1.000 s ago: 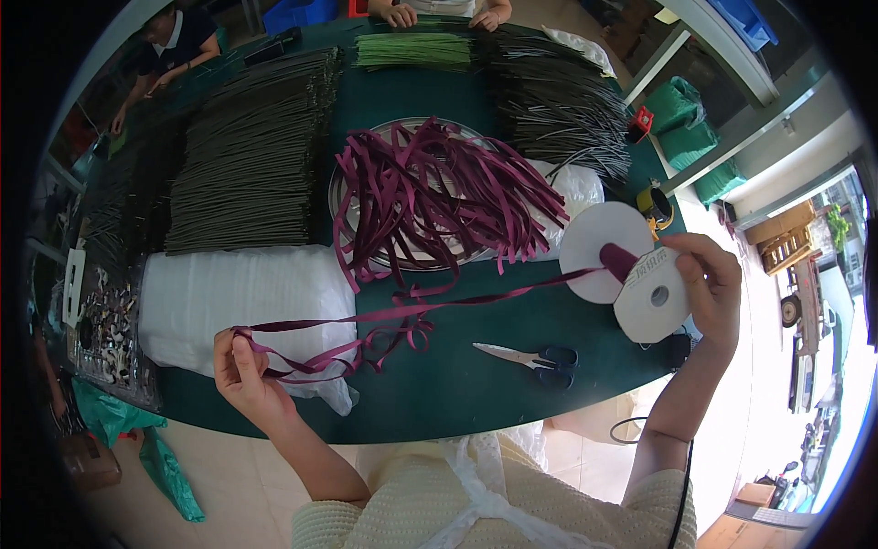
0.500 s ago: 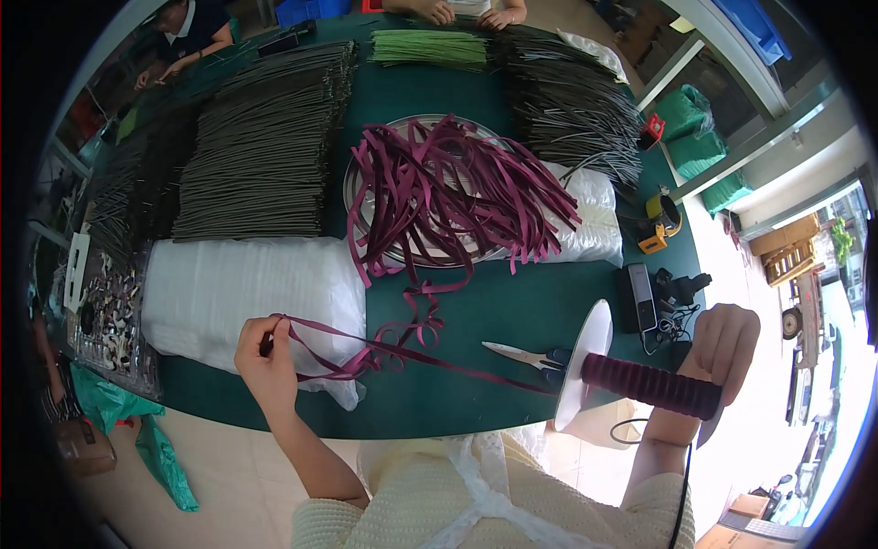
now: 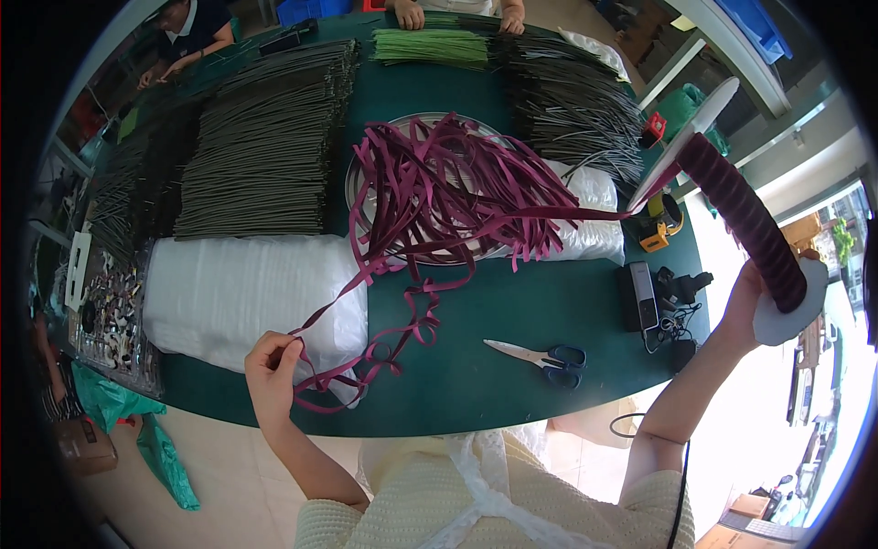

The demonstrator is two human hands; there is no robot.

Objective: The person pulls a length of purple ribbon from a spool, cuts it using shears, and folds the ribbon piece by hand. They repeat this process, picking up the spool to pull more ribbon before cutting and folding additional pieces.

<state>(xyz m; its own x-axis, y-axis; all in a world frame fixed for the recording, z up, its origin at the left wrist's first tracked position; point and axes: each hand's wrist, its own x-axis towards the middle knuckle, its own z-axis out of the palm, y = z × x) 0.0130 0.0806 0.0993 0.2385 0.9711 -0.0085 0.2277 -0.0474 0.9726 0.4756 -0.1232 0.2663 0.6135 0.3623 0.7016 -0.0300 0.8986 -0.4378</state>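
With the left hand point(image 3: 273, 371) pinching purple ribbon point(image 3: 549, 213) and the right hand point(image 3: 745, 295) gripping its spool point(image 3: 752, 220), slack near the table's point(image 3: 448, 389) near edge could knot if tugged.

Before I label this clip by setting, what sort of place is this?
Likely a craft workshop: long dark thin stems laid in bulk, narrow burgundy ribbon strips heaped on a round metal tray, and another person's hands across the green table.

A dark green table point(image 3: 439, 393) stands on a pale tiled floor point(image 3: 238, 467). At the right, beside a whitish wall point(image 3: 807, 172) and a light-coloured frame point(image 3: 737, 57), daylight floods in (strong enough to bleach that side white).
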